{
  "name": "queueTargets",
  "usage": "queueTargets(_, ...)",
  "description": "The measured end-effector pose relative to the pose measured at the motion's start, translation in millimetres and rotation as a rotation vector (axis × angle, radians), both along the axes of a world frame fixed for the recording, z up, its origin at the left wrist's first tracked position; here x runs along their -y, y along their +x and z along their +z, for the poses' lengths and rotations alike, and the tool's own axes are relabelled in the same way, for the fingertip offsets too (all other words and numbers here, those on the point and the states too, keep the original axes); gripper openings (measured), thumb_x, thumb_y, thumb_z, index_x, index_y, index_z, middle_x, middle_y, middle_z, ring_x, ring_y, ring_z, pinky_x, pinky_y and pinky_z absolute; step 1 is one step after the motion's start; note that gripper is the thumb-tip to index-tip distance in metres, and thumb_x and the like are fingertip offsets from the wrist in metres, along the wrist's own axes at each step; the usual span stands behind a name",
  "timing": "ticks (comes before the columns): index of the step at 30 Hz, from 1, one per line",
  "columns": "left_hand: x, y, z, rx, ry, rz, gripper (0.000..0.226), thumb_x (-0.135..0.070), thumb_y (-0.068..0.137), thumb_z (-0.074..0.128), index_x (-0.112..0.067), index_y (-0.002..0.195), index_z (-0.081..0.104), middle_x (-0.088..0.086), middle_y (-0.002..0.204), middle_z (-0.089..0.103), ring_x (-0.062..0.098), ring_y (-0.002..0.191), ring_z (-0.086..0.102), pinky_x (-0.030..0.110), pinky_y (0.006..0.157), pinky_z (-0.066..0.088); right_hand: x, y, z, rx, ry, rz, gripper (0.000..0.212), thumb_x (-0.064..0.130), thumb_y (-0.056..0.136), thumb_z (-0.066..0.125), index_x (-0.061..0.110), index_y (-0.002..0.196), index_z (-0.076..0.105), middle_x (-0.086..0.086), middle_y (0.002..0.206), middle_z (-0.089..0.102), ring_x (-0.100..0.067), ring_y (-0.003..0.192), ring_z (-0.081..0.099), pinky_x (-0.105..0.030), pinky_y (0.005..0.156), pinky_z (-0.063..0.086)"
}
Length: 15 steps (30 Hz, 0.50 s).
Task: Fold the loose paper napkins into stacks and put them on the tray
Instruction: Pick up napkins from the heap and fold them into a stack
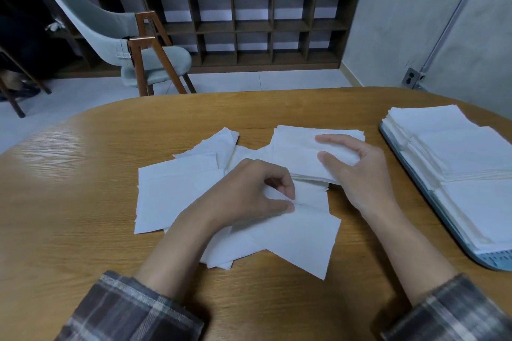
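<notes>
Loose white paper napkins [177, 191] lie spread over the middle of the wooden table [69, 202]. My left hand [249, 194] pinches the edge of one loose napkin [302, 238] between thumb and forefinger. A small stack of folded napkins [296, 152] sits just behind it, and my right hand [354, 166] holds its right end, thumb on the near side and fingers on top. The blue-grey tray [432, 196] at the right carries piles of folded napkins [457, 152].
A grey chair with wooden legs [133, 44] stands beyond the table's far edge. Behind it runs a low wooden cubby shelf [249, 28] with potted plants on top. A grey wall [415, 22] is at the right.
</notes>
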<state>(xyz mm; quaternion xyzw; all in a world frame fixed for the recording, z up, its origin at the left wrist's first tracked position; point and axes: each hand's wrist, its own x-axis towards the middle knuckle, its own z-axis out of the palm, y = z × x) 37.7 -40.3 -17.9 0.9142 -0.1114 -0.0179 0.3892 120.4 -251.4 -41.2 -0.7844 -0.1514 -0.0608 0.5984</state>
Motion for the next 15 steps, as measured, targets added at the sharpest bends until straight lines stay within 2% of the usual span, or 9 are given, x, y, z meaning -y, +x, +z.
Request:
queueTargets(2, -0.7, -0.9, 1.2, -0.017, -0.026, 0.01, 0.011, -0.021, 0.085, 0.088, -0.023, 0.086, 0.076, -0.013, 0.088, 0.076, 0.004, 0.091, 0.07, 0.027, 0.087, 0.055, 0.4, 0.9, -1.5, -0.006, 0.011, 0.001, 0.028, 0.008, 0.094, 0.074, 0.032, 0.108, 0.081, 0.03, 0.109, 0.075, 0.013, 0.112, 0.062, 0.0, 0.085, 0.04)
queueTargets(5, -2.0, -2.0, 4.4, -0.005, -0.097, 0.024, 0.009, -0.02, 0.086, 0.087, -0.021, 0.088, 0.077, -0.015, 0.096, 0.078, 0.001, 0.099, 0.071, 0.022, 0.094, 0.053, 0.0, 0.2, -0.2, -0.011, 0.03, 0.013, 0.025, 0.011, 0.095, 0.073, 0.03, 0.108, 0.082, 0.028, 0.11, 0.075, 0.011, 0.112, 0.063, -0.001, 0.085, 0.041)
queueTargets(7, -4.4, -3.4, 8.0, -0.002, -0.205, 0.039, 0.009, -0.016, 0.087, 0.086, -0.016, 0.09, 0.078, -0.012, 0.1, 0.08, 0.003, 0.102, 0.073, 0.021, 0.098, 0.053, -0.5, -0.5, 2.4, -0.037, 0.079, 0.035, 0.016, 0.018, 0.098, 0.072, 0.028, 0.106, 0.082, 0.027, 0.109, 0.076, 0.012, 0.11, 0.063, 0.0, 0.082, 0.041)
queueTargets(9, -6.9, -4.2, 12.6, 0.002, -0.313, 0.073, 0.01, -0.016, 0.088, 0.085, -0.012, 0.091, 0.077, -0.005, 0.098, 0.08, 0.01, 0.098, 0.075, 0.025, 0.096, 0.056, -2.3, -3.3, 7.4, -0.111, 0.169, 0.07, 0.016, 0.032, 0.1, 0.069, 0.026, 0.104, 0.083, 0.022, 0.108, 0.077, 0.007, 0.107, 0.066, -0.01, 0.085, 0.046)
queueTargets(12, -8.8, -4.1, 16.9, 0.049, -0.416, 0.165, 0.012, -0.017, 0.089, 0.085, -0.012, 0.093, 0.075, 0.002, 0.09, 0.079, 0.018, 0.09, 0.075, 0.022, 0.085, 0.056, -2.3, -4.8, 11.0, -0.265, 0.264, 0.154, 0.046, 0.06, 0.098, 0.059, 0.022, 0.105, 0.084, 0.006, 0.109, 0.079, -0.015, 0.112, 0.071, -0.037, 0.095, 0.052)
queueTargets(14, -8.9, -3.5, 17.2, 0.085, -0.468, 0.226, 0.011, -0.017, 0.09, 0.084, -0.012, 0.094, 0.075, 0.005, 0.086, 0.079, 0.014, 0.087, 0.073, 0.022, 0.083, 0.055, -1.8, -6.2, 11.7, -0.346, 0.318, 0.259, 0.064, 0.069, 0.094, 0.051, 0.015, 0.112, 0.081, -0.012, 0.114, 0.078, -0.029, 0.112, 0.073, -0.045, 0.094, 0.052)
queueTargets(15, -9.0, -2.9, 16.7, 0.101, -0.486, 0.253, 0.012, -0.017, 0.09, 0.083, -0.011, 0.095, 0.075, 0.006, 0.085, 0.079, 0.011, 0.086, 0.072, 0.023, 0.085, 0.054, -2.5, -8.1, 12.6, -0.376, 0.34, 0.314, 0.067, 0.068, 0.093, 0.052, 0.012, 0.116, 0.079, -0.017, 0.117, 0.077, -0.032, 0.113, 0.073, -0.047, 0.095, 0.053)
